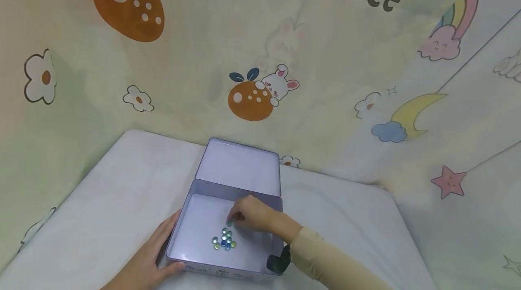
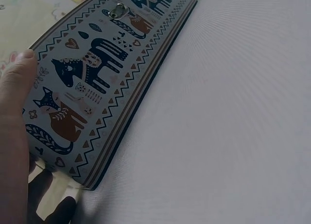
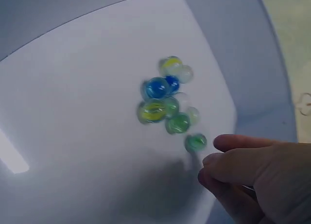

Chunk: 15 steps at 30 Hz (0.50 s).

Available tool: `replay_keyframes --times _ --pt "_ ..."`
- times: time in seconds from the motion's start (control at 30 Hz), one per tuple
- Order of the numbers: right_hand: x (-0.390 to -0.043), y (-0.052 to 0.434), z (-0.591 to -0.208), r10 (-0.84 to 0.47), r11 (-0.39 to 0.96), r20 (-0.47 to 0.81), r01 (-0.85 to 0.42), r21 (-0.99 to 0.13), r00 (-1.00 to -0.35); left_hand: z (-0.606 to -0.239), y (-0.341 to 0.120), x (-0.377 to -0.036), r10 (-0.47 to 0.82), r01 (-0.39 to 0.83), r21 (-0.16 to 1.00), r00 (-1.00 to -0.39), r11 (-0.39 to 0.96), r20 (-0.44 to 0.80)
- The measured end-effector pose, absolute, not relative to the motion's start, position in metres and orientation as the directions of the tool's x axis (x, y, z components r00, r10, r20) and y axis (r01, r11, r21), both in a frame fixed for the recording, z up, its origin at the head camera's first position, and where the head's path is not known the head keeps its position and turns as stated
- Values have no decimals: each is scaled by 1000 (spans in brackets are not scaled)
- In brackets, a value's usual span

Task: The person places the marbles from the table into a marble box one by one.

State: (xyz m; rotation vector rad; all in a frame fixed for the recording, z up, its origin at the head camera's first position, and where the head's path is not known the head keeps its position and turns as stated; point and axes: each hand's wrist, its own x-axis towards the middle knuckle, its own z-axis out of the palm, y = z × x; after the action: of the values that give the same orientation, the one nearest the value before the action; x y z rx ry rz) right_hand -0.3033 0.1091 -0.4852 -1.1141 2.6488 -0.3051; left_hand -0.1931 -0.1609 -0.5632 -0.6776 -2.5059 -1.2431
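Note:
A hinged tin box (image 1: 191, 235) stands on the white-covered table with its lid (image 1: 240, 163) tipped back. My left hand (image 1: 150, 247) rests at its front left corner, fingers straight along the side and thumb on the front wall. In the left wrist view, the thumb (image 2: 26, 71) lies on the patterned front wall (image 2: 92, 83). Over the inside of the box, my right hand (image 1: 254, 214) reaches down with bent fingers. Its fingertips are right beside a green marble (image 3: 196, 142). Several blue, yellow and green glass marbles (image 3: 156, 88) cluster on the box floor.
A metal clasp (image 2: 118, 11) sits on the front wall of the box. The black wrist camera (image 1: 278, 262) overlaps the front right corner in the head view. Behind the table (image 1: 338, 226) hangs a cloth backdrop (image 1: 195, 64) with cartoon prints.

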Motion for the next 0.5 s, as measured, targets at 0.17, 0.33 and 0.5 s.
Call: replay_keyframes --times 0.17,0.33,0.5 --pt "-301 127 -467 -639 741 -89 -581 -337 -764 -565 -165 -208 273 438 683 -899 585 343" --pt "-292 159 -451 -549 781 9 -516 -351 -836 -564 -170 -229 299 350 661 -934 663 194" --pt "-287 185 -435 -448 842 145 -471 -263 -882 -537 -183 -250 354 339 574 -931 746 89"
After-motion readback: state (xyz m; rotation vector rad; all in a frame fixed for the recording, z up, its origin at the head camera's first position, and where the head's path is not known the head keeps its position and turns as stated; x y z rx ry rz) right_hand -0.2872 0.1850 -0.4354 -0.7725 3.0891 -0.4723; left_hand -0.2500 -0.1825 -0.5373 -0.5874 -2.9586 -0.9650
